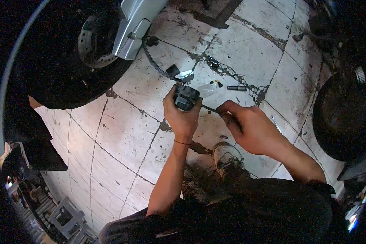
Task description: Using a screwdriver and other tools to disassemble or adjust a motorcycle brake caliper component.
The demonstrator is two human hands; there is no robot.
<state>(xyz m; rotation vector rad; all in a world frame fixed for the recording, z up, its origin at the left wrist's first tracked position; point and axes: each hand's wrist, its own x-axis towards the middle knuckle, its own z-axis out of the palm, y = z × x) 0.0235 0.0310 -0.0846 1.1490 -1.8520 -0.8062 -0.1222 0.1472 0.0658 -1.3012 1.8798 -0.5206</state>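
Observation:
My left hand point(181, 120) is wrapped round a black blocky part point(186, 97) that looks like a brake caliper, held just above the tiled floor. A dark ribbed hose point(153, 62) runs down from the silver motorcycle fork cover point(133, 34) toward its far side. My right hand point(254, 129) pinches a thin dark rod point(209, 108), whose other end meets the caliper's right side by my left fingers. The rod's tip is hidden, and I cannot tell what kind of tool it is.
Beyond my hands on the tiles lie a clear plastic piece point(206, 90), a small yellow-and-black part point(217, 83) and a dark metal cylinder point(236, 88). A spanner point(275, 123) lies right of my right hand. A motorcycle wheel point(65, 91) stands left; another tyre point(340, 118) is right.

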